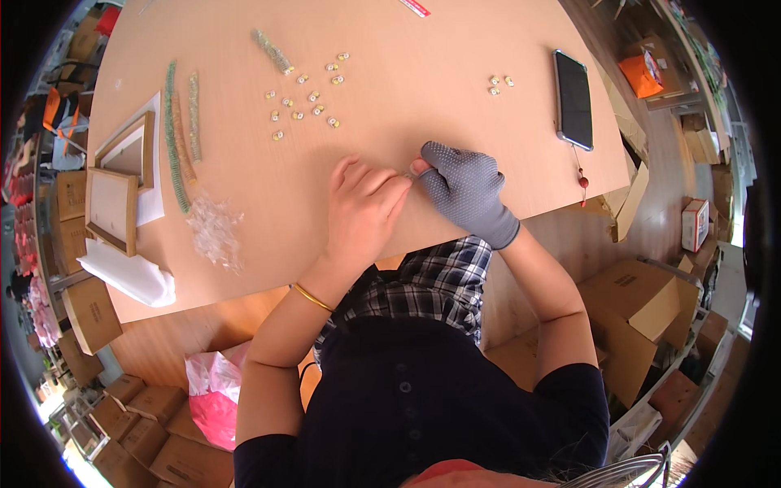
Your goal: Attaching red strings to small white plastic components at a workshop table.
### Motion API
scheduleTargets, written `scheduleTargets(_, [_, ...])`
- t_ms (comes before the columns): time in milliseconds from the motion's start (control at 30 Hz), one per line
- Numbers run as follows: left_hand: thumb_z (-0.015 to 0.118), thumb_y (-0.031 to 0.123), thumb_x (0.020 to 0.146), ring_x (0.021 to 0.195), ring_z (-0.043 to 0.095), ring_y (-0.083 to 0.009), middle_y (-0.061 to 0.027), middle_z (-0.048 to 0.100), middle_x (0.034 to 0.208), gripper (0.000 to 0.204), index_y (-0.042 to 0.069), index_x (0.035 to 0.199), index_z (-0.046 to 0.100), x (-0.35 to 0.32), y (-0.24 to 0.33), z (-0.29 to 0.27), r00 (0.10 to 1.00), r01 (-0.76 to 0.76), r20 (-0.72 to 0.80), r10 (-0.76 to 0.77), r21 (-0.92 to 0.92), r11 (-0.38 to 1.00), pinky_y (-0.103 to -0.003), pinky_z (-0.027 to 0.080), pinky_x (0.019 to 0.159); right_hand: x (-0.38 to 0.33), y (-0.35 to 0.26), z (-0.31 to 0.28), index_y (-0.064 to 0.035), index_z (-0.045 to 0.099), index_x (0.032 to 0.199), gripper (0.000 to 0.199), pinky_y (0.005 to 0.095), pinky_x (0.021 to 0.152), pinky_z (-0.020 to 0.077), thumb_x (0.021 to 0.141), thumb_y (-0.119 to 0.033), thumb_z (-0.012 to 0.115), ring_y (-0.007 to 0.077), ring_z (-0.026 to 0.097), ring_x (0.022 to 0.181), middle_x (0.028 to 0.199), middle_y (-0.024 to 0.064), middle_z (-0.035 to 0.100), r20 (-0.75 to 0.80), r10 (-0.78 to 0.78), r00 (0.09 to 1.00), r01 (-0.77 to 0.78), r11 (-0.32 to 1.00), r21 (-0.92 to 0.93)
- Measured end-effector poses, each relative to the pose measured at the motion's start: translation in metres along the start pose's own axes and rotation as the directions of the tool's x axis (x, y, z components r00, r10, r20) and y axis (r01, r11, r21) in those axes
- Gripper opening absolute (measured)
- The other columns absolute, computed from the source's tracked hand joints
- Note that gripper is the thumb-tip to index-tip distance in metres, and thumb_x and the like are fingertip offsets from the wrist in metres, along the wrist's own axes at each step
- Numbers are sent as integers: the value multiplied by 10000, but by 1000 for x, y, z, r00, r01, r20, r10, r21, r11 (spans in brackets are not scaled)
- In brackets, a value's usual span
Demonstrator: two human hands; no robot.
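Note:
My bare left hand [362, 207] and my right hand [465, 189], in a grey dotted work glove, meet at the near edge of the wooden table [407, 138]. Their fingertips pinch a tiny pale piece [409, 173] between them; it is too small to tell what it is. Several small white-and-yellow beads [309, 93] lie scattered on the table beyond my hands, and a smaller group of beads [500, 83] lies to the right. A gold bangle [313, 298] sits on my left wrist.
A black phone [573, 99] with a red charm lies at the right. Beaded strands [181, 130] and a short strand [272, 50], clear plastic bags [215, 232], two wooden frames [114, 203] lie at the left. Cardboard boxes [634, 309] and a pink bag [213, 398] stand around the table.

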State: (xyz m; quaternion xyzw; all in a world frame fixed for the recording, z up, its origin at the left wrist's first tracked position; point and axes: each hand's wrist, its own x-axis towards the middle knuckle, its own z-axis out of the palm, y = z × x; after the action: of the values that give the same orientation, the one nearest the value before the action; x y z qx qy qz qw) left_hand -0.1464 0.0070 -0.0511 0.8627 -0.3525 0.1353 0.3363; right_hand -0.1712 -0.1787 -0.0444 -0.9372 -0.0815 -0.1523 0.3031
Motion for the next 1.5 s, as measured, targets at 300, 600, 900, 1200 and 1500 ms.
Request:
scheduleTargets(300, [749, 73, 800, 911, 614, -233, -34, 645, 917, 111, 75, 861, 656, 7, -1, 1, 1000, -16, -15, 15, -100, 995, -451, 460, 1000, 2, -3, -3, -67, 621, 859, 129, 410, 542, 487, 923, -158, 687, 352, 644, 625, 714, 154, 623, 9, 97, 995, -98, 993, 65])
scheduleTargets(600, [793, 49, 765, 912, 619, -276, -72, 646, 896, 255, 73, 953, 621, 3, -5, 5, 1000, -20, 19, 23, -117, 993, -463, 478, 949, -6, -7, -7, -56, 617, 859, 148, 405, 546, 482, 936, -163, 685, 359, 622, 616, 701, 160, 595, -6, 83, 997, -83, 996, 46])
scheduleTargets(900, [799, 25, 777, 848, 638, -272, -55, 669, 879, 155, 62, 883, 692, -1, -5, 2, 998, -1, -60, -7, -130, 991, -473, 503, 950, -8, -1, 2, -104, 607, 858, 133, 423, 501, 468, 920, -191, 687, 331, 623, 563, 639, 127, 593, -24, 14, 1000, -15, 999, -39])
scheduleTargets(1200, [762, 64, 806, 879, 614, -233, -19, 644, 869, 89, 78, 852, 687, -1, -6, 0, 1000, -17, 8, 17, -101, 995, -467, 455, 1024, -5, -6, 2, -97, 602, 835, 134, 421, 505, 473, 910, -166, 689, 342, 627, 581, 662, 134, 602, 6, 53, 999, -53, 997, -47])
scheduleTargets(1500, [767, 63, 796, 863, 615, -211, -17, 638, 842, 92, 82, 821, 680, -1, -4, 1, 1000, -7, 3, 7, -89, 996, -452, 458, 1044, -4, -6, 1, -90, 587, 834, 150, 414, 482, 464, 902, -170, 695, 327, 626, 553, 640, 139, 589, 29, 33, 999, -30, 996, -85])
